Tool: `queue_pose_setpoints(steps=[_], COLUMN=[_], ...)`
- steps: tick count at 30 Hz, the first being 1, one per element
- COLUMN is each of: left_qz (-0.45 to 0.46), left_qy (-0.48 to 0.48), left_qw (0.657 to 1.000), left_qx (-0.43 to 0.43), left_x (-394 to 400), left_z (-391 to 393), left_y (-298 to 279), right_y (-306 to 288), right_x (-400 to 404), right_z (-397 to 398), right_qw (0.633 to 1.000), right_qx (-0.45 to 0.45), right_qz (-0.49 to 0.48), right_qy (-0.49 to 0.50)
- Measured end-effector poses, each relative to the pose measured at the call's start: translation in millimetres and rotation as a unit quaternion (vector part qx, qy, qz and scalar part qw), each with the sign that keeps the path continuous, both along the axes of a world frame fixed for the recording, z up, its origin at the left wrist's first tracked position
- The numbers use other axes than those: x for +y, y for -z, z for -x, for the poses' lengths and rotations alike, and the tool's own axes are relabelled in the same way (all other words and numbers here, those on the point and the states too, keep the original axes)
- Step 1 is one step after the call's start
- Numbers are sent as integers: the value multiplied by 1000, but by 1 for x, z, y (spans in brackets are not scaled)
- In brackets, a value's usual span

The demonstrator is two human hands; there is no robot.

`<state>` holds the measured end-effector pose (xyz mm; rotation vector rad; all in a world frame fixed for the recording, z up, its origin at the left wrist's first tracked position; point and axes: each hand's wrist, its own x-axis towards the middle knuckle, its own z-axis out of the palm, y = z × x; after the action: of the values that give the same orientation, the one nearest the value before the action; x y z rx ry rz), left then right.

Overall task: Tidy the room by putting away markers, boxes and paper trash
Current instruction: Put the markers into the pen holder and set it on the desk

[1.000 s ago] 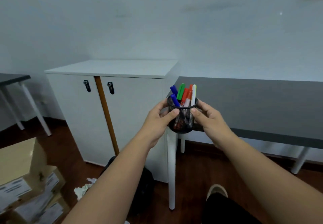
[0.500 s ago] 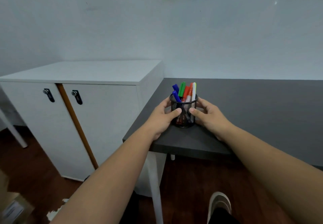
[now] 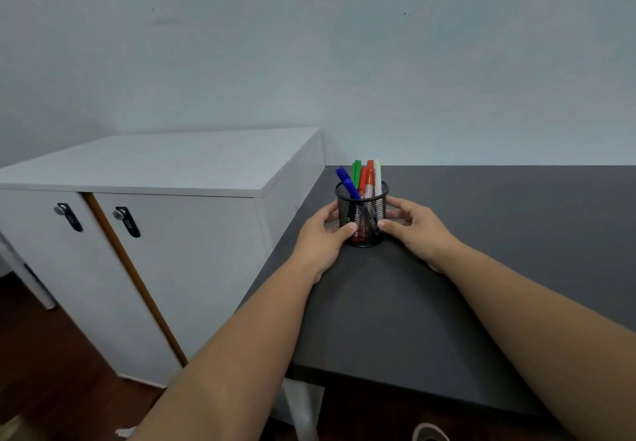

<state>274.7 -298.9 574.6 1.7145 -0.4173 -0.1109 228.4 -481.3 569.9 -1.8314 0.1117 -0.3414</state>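
A black mesh pen cup point(image 3: 362, 215) stands upright on the dark grey table point(image 3: 481, 268), near its left end. Several markers point(image 3: 361, 179) stick out of it: blue, green, red and white. My left hand point(image 3: 321, 237) grips the cup's left side, thumb on the front of the mesh. On the cup's right side, my right hand point(image 3: 414, 229) holds it the same way. The cup's base rests on the tabletop.
A white cabinet point(image 3: 165, 234) with two locked doors stands directly left of the table, its top a little higher. A pale wall is behind both. Below is a dark wood floor point(image 3: 51, 372), a white table leg point(image 3: 304, 413) and a bit of paper point(image 3: 125, 432).
Both hands carried the cup of markers from in front of the table's corner onto the tabletop and further in from the edge. The view has come closer to the table.
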Motion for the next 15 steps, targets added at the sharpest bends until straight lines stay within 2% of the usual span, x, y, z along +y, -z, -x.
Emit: queue_pose_setpoints(steps=[7, 15], left_qz=[-2, -31], left_qy=[-57, -76], left_qw=[998, 996], left_qx=[-16, -31], left_x=[-23, -49], left_z=[-45, -97], left_y=[2, 3], right_y=[2, 5], right_x=[-13, -33], right_z=[-55, -111], right_qw=[999, 998], right_qx=[-12, -13], right_qz=[-34, -53], right_qy=[5, 22])
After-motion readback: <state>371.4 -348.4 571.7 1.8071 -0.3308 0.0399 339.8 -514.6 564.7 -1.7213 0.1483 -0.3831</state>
